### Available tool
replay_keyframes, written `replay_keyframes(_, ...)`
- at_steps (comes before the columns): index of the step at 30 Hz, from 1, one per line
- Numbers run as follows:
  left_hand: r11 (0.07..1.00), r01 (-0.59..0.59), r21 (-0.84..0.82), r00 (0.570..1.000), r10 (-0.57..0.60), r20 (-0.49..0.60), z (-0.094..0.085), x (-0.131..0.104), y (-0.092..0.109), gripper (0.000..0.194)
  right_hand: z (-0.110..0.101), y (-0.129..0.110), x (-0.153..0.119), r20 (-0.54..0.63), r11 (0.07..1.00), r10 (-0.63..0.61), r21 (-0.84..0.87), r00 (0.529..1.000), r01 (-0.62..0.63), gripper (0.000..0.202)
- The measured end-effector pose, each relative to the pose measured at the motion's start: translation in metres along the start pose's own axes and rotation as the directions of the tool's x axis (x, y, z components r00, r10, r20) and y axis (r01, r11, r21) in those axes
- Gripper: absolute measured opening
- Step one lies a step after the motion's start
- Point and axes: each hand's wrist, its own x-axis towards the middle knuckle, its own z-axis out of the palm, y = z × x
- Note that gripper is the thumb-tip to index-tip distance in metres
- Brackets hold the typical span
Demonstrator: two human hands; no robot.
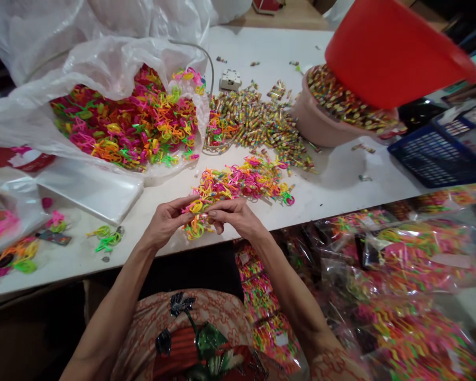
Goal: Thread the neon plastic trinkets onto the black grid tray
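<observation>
My left hand (170, 218) and my right hand (238, 216) meet close together at the front edge of the white table. The left fingers are closed on a small yellow plastic piece with a loop (196, 205). The right thumb and fingers are pinched together just beside it; what sits between them is too small and hidden to make out. Just beyond my hands spreads a pile of bright plastic pieces (241, 180) in pink, yellow and orange, with small striped tubes among them. Some lie under my fingers too.
A white plastic bag (19, 114) full of coloured pieces lies open at left. Small striped tubes (262, 121) are heaped behind the pile. At right stand a pink basin (315, 124), a tilted red bucket (392, 53) and a blue basket (436, 153). Filled clear bags (424, 259) lie below.
</observation>
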Motion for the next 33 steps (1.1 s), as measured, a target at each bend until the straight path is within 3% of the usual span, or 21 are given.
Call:
replay_keyframes(8, 0.994, 0.038, -0.098, 0.999, -0.037, 0.008, 0.007, 0.000, -0.008, 0.050, -0.001, 0.017, -0.001, -0.031, 0.995, 0.005, 0.103, 0.999, -0.002, 0.027)
replay_keyframes(15, 0.993, -0.081, 0.086, 0.995, 0.086, -0.054, 0.009, -0.005, 0.000, 0.043, 0.012, 0.021, -0.012, -0.180, 0.998, -0.058, 0.015, 0.982, 0.062, 0.023)
replay_keyframes(20, 0.998, -0.020, 0.052, 0.999, 0.018, 0.045, 0.005, -0.013, 0.003, 0.044, 0.018, 0.022, -0.019, -0.104, 0.988, -0.066, 0.130, 0.992, 0.079, 0.023)
replay_keyframes(22, 0.996, -0.042, 0.075, 0.999, 0.040, 0.031, 0.006, -0.016, 0.004, 0.043, 0.023, 0.020, -0.022, -0.137, 0.990, -0.089, 0.095, 0.987, 0.102, 0.024)
replay_keyframes(27, 0.930, -0.212, 0.301, 0.973, 0.230, -0.024, 0.008, -0.022, 0.008, 0.035, 0.035, 0.019, -0.031, -0.263, 0.986, -0.158, -0.096, 0.952, 0.137, 0.024)
replay_keyframes(33, 0.901, -0.170, 0.398, 0.985, 0.143, 0.097, 0.004, -0.017, 0.002, 0.045, 0.023, 0.027, -0.032, -0.132, 0.977, -0.126, -0.187, 0.983, 0.100, 0.023)
